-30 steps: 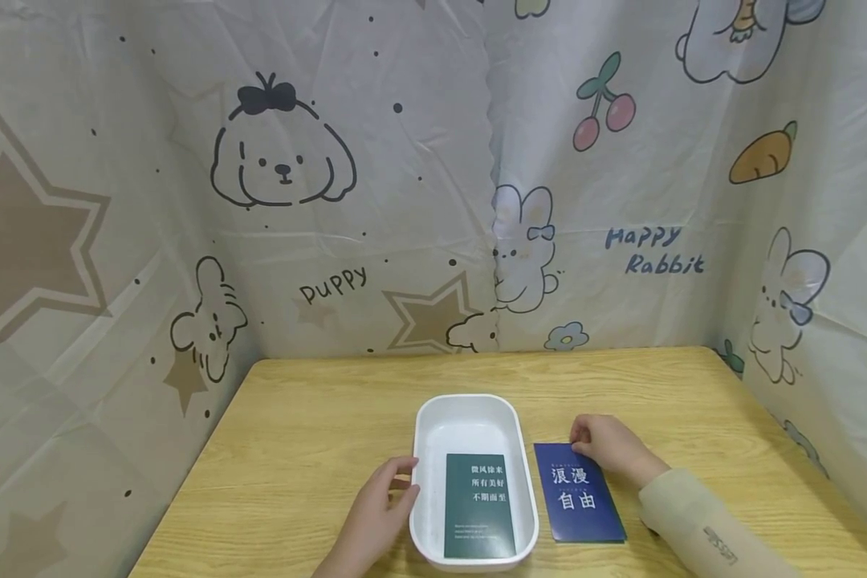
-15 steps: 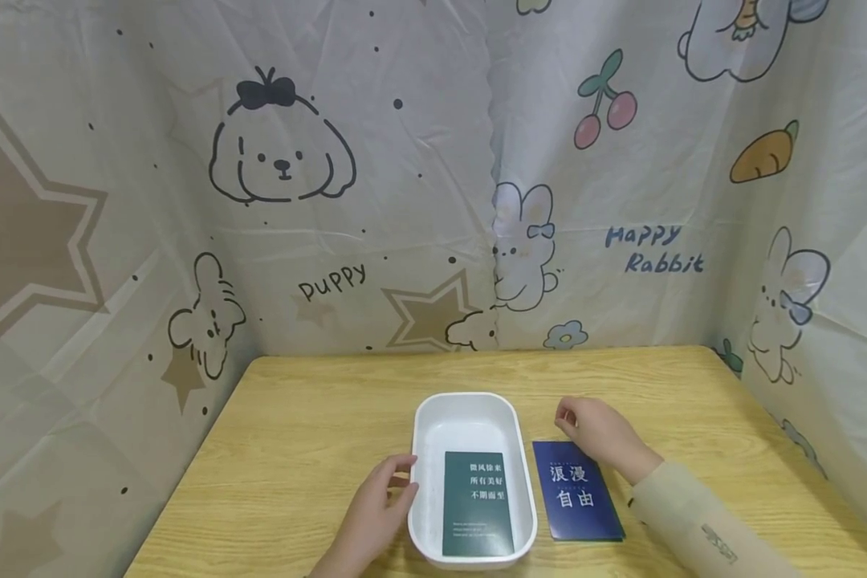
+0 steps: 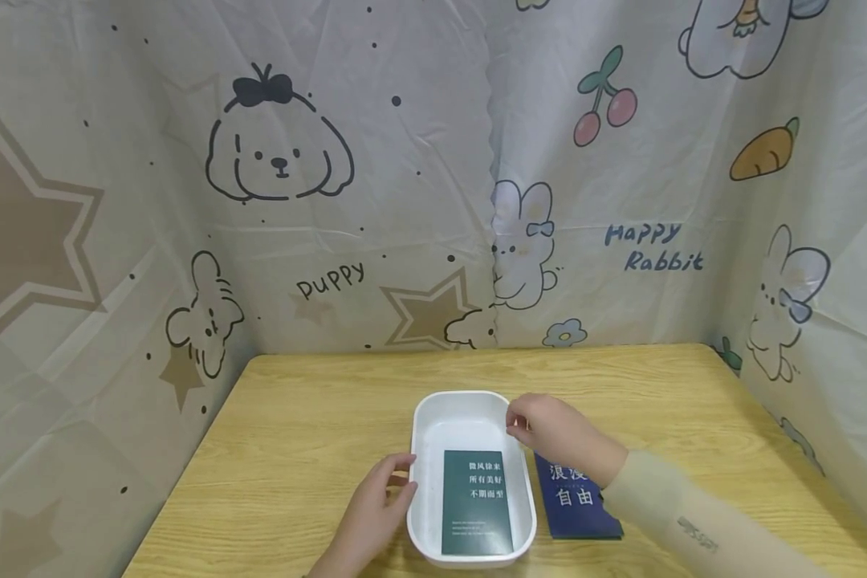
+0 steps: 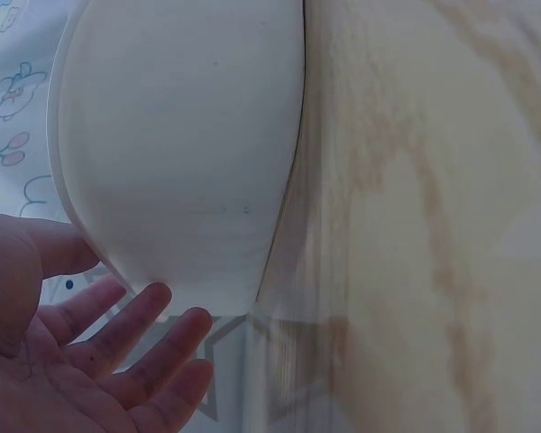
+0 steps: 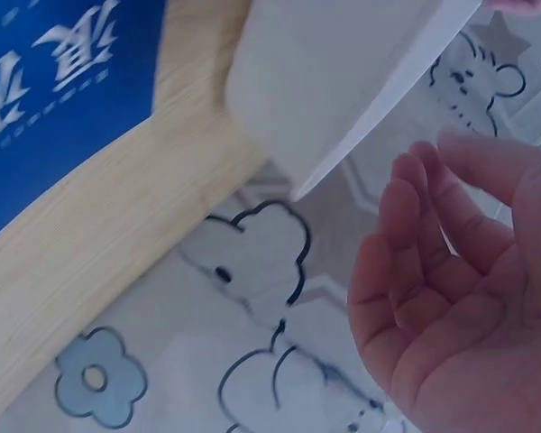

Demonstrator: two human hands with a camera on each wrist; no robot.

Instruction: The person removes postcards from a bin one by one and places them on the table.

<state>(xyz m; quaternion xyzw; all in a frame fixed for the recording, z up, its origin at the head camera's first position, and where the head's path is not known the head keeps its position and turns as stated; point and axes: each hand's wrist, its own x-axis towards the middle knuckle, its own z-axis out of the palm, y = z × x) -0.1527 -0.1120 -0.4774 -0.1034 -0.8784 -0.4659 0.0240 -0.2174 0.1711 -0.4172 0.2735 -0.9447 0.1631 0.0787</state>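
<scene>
Right hand point(image 3: 558, 429) hovers by the white tray point(image 3: 462, 433), loosely curled, holding nothing; left hand point(image 3: 371, 507), relaxed, touches its side. Green card point(image 3: 477, 514) inside, blue card point(image 3: 581, 518) beside: a low sleeve point(image 3: 682, 502) could drag it askew!

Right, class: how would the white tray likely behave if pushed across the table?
The white tray would probably slide rather than tip, as it sits low and flat on the table. Its smooth, evenly shaped walls suggest stiffness, so little bending. The green card lying inside would likely ride along.
</scene>
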